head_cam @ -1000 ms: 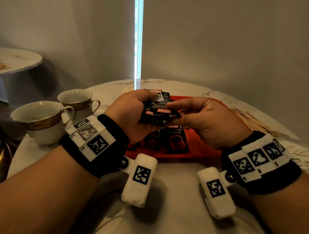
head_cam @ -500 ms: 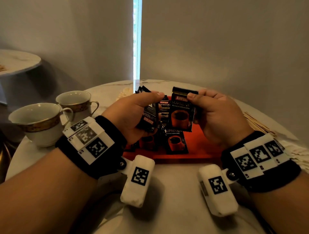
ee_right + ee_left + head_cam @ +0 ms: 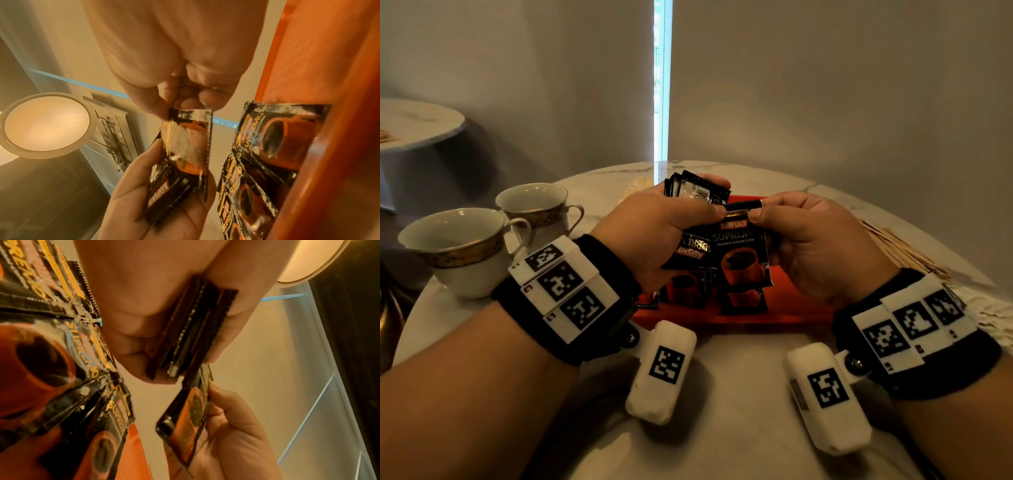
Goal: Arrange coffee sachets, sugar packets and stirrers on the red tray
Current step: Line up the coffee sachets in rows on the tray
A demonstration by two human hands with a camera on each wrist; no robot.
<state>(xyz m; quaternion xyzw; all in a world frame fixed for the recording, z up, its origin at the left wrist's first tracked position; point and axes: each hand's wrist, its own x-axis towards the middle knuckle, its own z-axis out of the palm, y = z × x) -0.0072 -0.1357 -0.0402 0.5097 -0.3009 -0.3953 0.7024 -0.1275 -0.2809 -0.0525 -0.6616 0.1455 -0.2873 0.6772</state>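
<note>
Both hands are raised above the red tray [image 3: 804, 308]. My left hand [image 3: 667, 226] grips a stack of black coffee sachets [image 3: 697, 192], seen edge-on between thumb and fingers in the left wrist view as the stack of sachets [image 3: 185, 331]. My right hand [image 3: 808, 240] pinches the top edge of one upright black sachet [image 3: 743, 257] with an orange cup printed on it, right beside the stack; the same sachet [image 3: 191, 139] hangs from the fingertips in the right wrist view. Several sachets [image 3: 744, 298] lie on the tray below.
Two gold-banded white teacups [image 3: 462, 250] stand at the left on the round marble table [image 3: 722, 394]. Wooden stirrers [image 3: 900, 250] lie fanned at the right of the tray, with pale packets [image 3: 993, 315] beyond my right wrist. A second small table [image 3: 414, 123] stands at far left.
My right hand drew one sachet off the stack, turned it upright, then lowered it slightly. The left hand's stack tilted from flat to nearly upright.
</note>
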